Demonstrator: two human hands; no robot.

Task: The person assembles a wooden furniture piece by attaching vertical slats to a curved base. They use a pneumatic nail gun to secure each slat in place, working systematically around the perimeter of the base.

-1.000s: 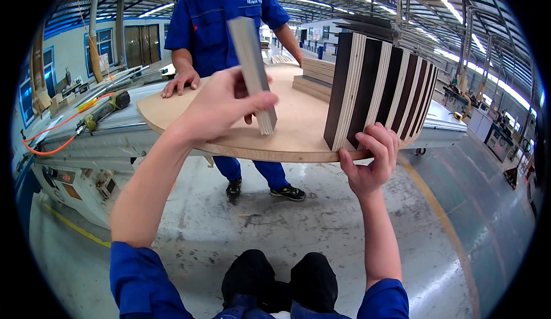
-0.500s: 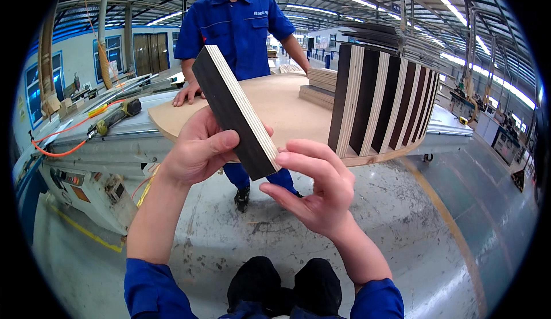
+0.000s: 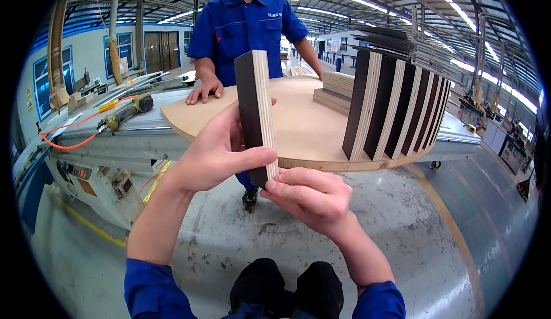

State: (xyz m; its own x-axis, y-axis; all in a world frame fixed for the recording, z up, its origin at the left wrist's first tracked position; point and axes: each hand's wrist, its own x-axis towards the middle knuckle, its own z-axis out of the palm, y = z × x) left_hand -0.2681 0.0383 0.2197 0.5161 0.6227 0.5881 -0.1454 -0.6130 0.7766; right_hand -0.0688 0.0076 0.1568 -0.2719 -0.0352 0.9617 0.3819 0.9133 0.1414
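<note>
A dark-faced plywood block with pale layered edges stands nearly upright between my hands, in front of the table. Around its middle wraps my left hand, the thumb lying across the pale edge. My right hand pinches the lower end between thumb and fingers. Beyond, on the right of a round-edged wooden board, several similar plywood blocks stand on end in a curved row, dark faces and pale edges alternating. Behind them lies a small stack of plywood pieces.
Across the board stands a co-worker in blue, one hand resting on it. A power tool with an orange hose lies on the machine table at left. A control panel sits below. Dark sheets are piled behind the row.
The plywood block has turned more upright, its pale edge now facing me. My right fingers have closed on its lower end, and my left thumb has shifted onto the edge.
</note>
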